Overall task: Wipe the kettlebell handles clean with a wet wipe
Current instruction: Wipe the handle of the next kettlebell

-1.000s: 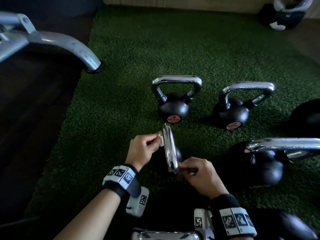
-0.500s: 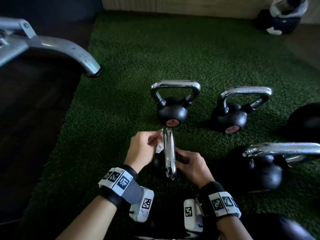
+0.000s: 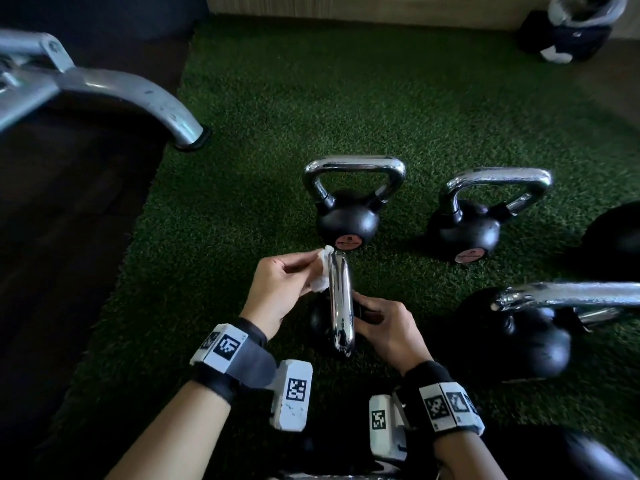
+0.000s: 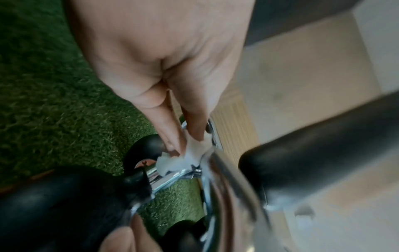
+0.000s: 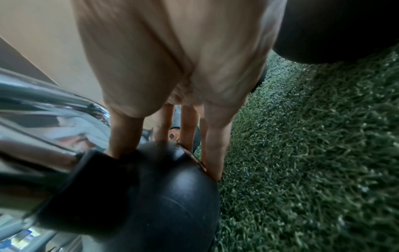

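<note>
A small black kettlebell [image 3: 320, 322] stands on green turf, its chrome handle [image 3: 341, 299] seen end-on. My left hand [image 3: 308, 271] pinches a crumpled white wet wipe [image 3: 320, 284] against the left side of the handle's far end. The left wrist view shows the left hand [image 4: 183, 141] pressing the wipe [image 4: 187, 160] onto the chrome bar [image 4: 226, 196]. My right hand [image 3: 367, 311] grips the black ball from the right. In the right wrist view the right hand [image 5: 187, 136] has thumb and fingers straddling the ball [image 5: 168, 196], below the handle [image 5: 43, 119].
Two more small kettlebells [image 3: 349, 216] [image 3: 467, 230] stand just beyond. A bigger one [image 3: 519, 334] with a long chrome handle lies close on the right. A grey metal bench leg [image 3: 131, 98] rests at the turf's upper left corner, with dark floor to the left.
My right hand left the near end of the chrome handle and moved down onto the black ball. The left hand kept the wipe on the far part of the handle.
</note>
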A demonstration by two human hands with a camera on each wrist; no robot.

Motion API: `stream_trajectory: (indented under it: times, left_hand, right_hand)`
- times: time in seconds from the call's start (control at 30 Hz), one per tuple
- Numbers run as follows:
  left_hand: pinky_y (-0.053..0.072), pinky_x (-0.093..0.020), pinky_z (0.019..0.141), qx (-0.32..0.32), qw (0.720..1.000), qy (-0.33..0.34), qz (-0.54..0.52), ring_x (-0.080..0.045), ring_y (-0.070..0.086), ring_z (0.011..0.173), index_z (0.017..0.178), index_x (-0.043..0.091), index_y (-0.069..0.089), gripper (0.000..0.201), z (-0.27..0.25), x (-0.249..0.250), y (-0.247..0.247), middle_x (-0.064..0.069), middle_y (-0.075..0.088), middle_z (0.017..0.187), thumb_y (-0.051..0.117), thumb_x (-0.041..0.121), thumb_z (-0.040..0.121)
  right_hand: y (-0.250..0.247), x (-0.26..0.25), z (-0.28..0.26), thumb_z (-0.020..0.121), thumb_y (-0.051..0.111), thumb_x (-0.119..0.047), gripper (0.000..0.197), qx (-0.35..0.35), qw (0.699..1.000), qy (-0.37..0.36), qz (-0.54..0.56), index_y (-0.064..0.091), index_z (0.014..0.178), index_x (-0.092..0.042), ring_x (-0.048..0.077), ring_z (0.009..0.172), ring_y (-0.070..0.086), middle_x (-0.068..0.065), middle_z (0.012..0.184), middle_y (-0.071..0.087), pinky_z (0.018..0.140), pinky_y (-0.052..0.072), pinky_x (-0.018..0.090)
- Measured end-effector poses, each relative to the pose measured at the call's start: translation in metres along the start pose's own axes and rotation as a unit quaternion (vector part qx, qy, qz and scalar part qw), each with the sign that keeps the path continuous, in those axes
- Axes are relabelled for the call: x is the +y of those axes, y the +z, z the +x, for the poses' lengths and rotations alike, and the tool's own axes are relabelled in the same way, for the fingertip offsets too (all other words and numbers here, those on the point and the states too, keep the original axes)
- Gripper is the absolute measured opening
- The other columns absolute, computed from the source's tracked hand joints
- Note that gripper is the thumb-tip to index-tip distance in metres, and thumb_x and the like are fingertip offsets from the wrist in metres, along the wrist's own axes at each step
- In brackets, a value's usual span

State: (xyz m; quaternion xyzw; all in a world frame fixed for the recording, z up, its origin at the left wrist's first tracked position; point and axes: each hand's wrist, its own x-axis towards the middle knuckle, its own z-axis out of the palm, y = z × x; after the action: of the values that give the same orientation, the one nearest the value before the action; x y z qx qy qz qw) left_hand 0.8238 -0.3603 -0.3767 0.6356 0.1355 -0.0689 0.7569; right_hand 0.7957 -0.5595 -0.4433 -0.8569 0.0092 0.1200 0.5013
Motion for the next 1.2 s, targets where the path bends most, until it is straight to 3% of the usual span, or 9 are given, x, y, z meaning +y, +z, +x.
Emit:
stream_trajectory:
  times: [0.13, 0.2, 0.37, 0.53, 0.63, 0.7, 0.83, 0.97, 1.2]
  left_hand:
    - [0.064, -0.029, 0.077, -0.072, 0.996, -0.051, 0.001, -0.022, 0.076, 0.088, 0.097, 0.007, 0.078, 0.018, -0.011, -0.003, -0.014, -0.014, 0.079, 0.100, 0.069, -0.005, 0.088]
    - [0.063, -0.025, 0.073, -0.097, 0.994, -0.036, 0.035, -0.017, 0.076, 0.084, 0.095, 0.008, 0.078, 0.019, -0.017, -0.003, -0.018, -0.011, 0.080, 0.097, 0.069, -0.008, 0.087]
    - [0.059, -0.022, 0.074, -0.054, 0.998, 0.037, 0.019, -0.016, 0.071, 0.080, 0.085, 0.014, 0.083, 0.015, -0.023, -0.005, -0.017, -0.010, 0.078, 0.087, 0.082, 0.009, 0.072]
    - [0.056, -0.019, 0.071, -0.188, 0.973, 0.052, 0.121, -0.012, 0.070, 0.072, 0.086, 0.004, 0.081, 0.023, -0.029, 0.000, -0.033, -0.004, 0.076, 0.077, 0.086, 0.015, 0.067]
    - [0.054, -0.020, 0.065, -0.144, 0.982, 0.088, 0.090, -0.012, 0.068, 0.061, 0.084, 0.002, 0.078, 0.019, -0.031, 0.002, -0.030, -0.005, 0.074, 0.069, 0.084, 0.009, 0.067]
    - [0.055, -0.022, 0.064, -0.165, 0.978, 0.083, 0.097, -0.016, 0.069, 0.061, 0.080, 0.003, 0.078, 0.015, -0.033, 0.000, -0.030, -0.006, 0.075, 0.067, 0.084, 0.006, 0.066]
    - [0.058, -0.019, 0.071, -0.213, 0.958, 0.102, 0.163, -0.014, 0.075, 0.073, 0.076, 0.008, 0.079, 0.015, -0.042, -0.006, -0.036, -0.006, 0.079, 0.077, 0.087, 0.003, 0.065]
    - [0.061, -0.025, 0.079, -0.194, 0.953, 0.128, 0.194, -0.020, 0.078, 0.083, 0.080, 0.011, 0.082, 0.014, -0.047, -0.018, -0.037, -0.004, 0.081, 0.085, 0.089, 0.008, 0.068]
    - [0.061, -0.031, 0.085, -0.176, 0.940, 0.139, 0.258, -0.010, 0.078, 0.089, 0.087, 0.014, 0.084, 0.012, -0.057, -0.029, -0.036, 0.007, 0.081, 0.091, 0.089, 0.015, 0.076]
  right_hand:
    - [0.001, 0.007, 0.001, 0.078, 0.084, -0.047, 0.058, 0.002, 1.000, 0.005, 0.009, 0.070, 0.131, -0.029, -0.003, 0.114, 0.064, -0.015, 0.124, 0.071, 0.105, 0.050, 0.030]
    - [0.002, 0.011, 0.003, 0.075, 0.082, -0.051, 0.059, 0.001, 1.000, 0.005, 0.015, 0.071, 0.130, -0.031, -0.004, 0.113, 0.065, -0.015, 0.122, 0.072, 0.105, 0.051, 0.032]
    - [0.004, 0.009, 0.004, 0.074, 0.086, -0.045, 0.057, 0.009, 0.999, -0.002, 0.033, 0.073, 0.126, -0.026, -0.004, 0.107, 0.067, -0.018, 0.112, 0.074, 0.103, 0.052, 0.030]
    - [0.004, 0.014, 0.004, 0.065, 0.076, -0.066, 0.072, -0.002, 0.999, -0.004, 0.045, 0.071, 0.128, -0.031, -0.004, 0.111, 0.067, -0.016, 0.119, 0.074, 0.103, 0.054, 0.034]
    - [0.003, 0.010, 0.004, 0.071, 0.082, -0.056, 0.063, -0.002, 0.999, -0.010, 0.035, 0.073, 0.127, -0.029, -0.004, 0.106, 0.068, -0.016, 0.115, 0.075, 0.100, 0.054, 0.031]
    - [0.003, 0.012, 0.005, 0.074, 0.084, -0.049, 0.057, -0.005, 0.999, -0.007, 0.040, 0.073, 0.126, -0.028, -0.003, 0.107, 0.068, -0.015, 0.116, 0.075, 0.101, 0.054, 0.032]
    - [0.006, 0.019, 0.008, 0.062, 0.079, -0.069, 0.076, -0.008, 0.998, 0.000, 0.064, 0.072, 0.127, -0.030, -0.001, 0.114, 0.067, -0.014, 0.122, 0.073, 0.105, 0.053, 0.036]
    - [0.006, 0.024, 0.011, 0.061, 0.079, -0.068, 0.076, -0.008, 0.998, 0.004, 0.069, 0.072, 0.127, -0.031, 0.000, 0.114, 0.067, -0.014, 0.122, 0.074, 0.105, 0.054, 0.037]
    - [0.009, 0.036, 0.017, 0.061, 0.082, -0.073, 0.078, -0.019, 0.996, 0.002, 0.082, 0.070, 0.129, -0.035, 0.005, 0.120, 0.066, -0.014, 0.127, 0.072, 0.107, 0.052, 0.043]
